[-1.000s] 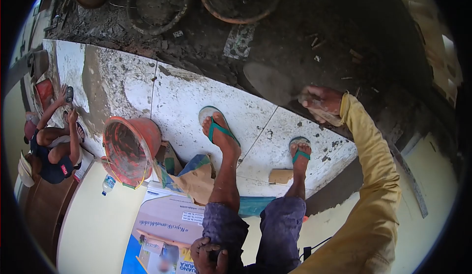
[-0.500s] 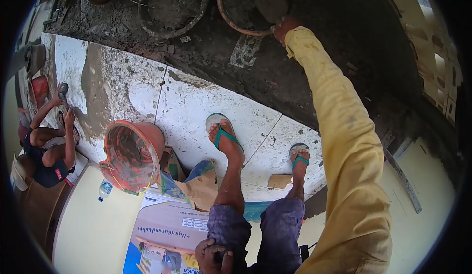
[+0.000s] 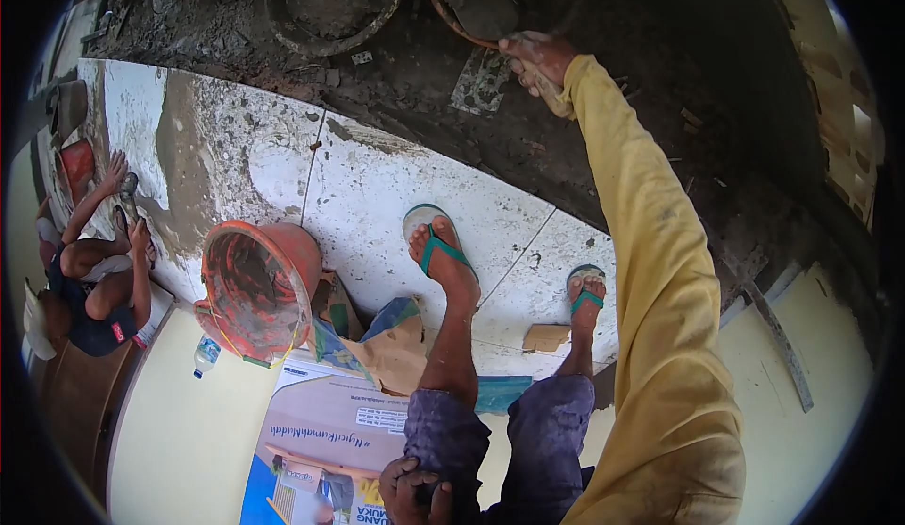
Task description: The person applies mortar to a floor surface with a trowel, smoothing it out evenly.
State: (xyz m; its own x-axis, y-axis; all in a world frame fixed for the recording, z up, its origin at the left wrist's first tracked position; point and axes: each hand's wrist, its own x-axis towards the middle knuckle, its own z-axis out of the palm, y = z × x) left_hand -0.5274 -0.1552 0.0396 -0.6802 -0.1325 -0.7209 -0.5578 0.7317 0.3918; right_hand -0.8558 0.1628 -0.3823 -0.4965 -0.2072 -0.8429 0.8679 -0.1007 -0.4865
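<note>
My right hand (image 3: 539, 61), at the end of a yellow sleeve, is closed round a trowel's handle. The trowel's rounded blade (image 3: 485, 8) lies over the dark wet mortar in a round tub (image 3: 441, 7), close to its near rim. My left hand (image 3: 412, 493) rests by my left knee with its fingers curled. A dark patch shows between those fingers and the thumb, and I cannot tell what it is.
Another mortar tub (image 3: 325, 49) stands beside the first. A red bucket (image 3: 306, 252) and a torn paper sack (image 3: 391, 346) stand left of my feet on spattered white tiles (image 3: 377, 181). Farther left, a person (image 3: 99, 308) crouches with a tool. A bottle (image 3: 205, 355) lies near the bucket.
My right hand has turned and moved slightly down, drawing the trowel blade left and toward the tub's near rim. The co-worker's hand has opened out. My left hand stays by the knee.
</note>
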